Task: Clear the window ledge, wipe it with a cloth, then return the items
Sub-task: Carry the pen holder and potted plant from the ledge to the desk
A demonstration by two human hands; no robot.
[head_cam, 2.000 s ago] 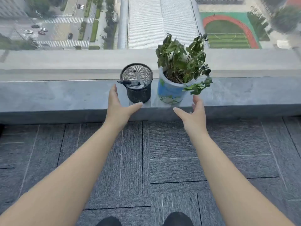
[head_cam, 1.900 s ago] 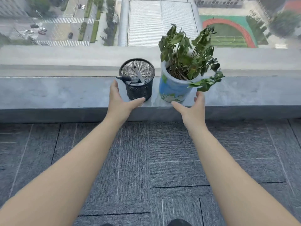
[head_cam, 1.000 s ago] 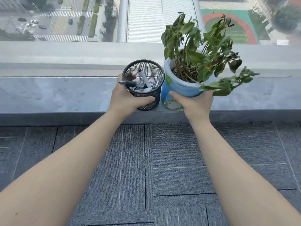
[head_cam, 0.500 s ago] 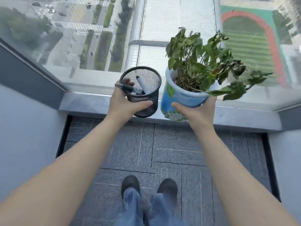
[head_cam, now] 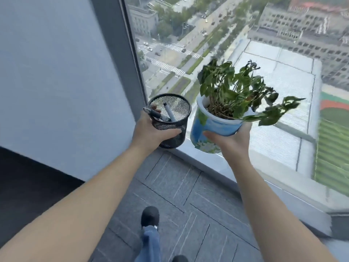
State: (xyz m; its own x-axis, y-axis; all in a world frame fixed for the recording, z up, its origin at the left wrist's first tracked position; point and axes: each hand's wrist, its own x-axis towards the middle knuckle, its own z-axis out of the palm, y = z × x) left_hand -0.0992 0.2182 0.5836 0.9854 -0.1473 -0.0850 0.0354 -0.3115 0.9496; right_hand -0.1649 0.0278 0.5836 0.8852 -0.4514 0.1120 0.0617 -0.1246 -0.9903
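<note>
My left hand (head_cam: 151,132) grips a black mesh pen holder (head_cam: 171,120) with pens in it, held in the air. My right hand (head_cam: 231,139) grips a blue and white plant pot (head_cam: 211,129) from below; its green plant (head_cam: 236,89) leans to the right. Both are lifted off the grey window ledge (head_cam: 264,178), which runs diagonally below and to the right of them along the glass. No cloth is in view.
A grey-white wall (head_cam: 56,82) and dark window frame post (head_cam: 120,59) stand at the left. Grey carpet tiles (head_cam: 179,201) cover the floor, with my shoe (head_cam: 150,217) and jeans leg on them. A dark area (head_cam: 28,186) lies low at the left.
Both hands closed on the pen holder and the pot and lifted them off the ledge. My view has turned left, so the ledge now runs diagonally and the wall fills the left side.
</note>
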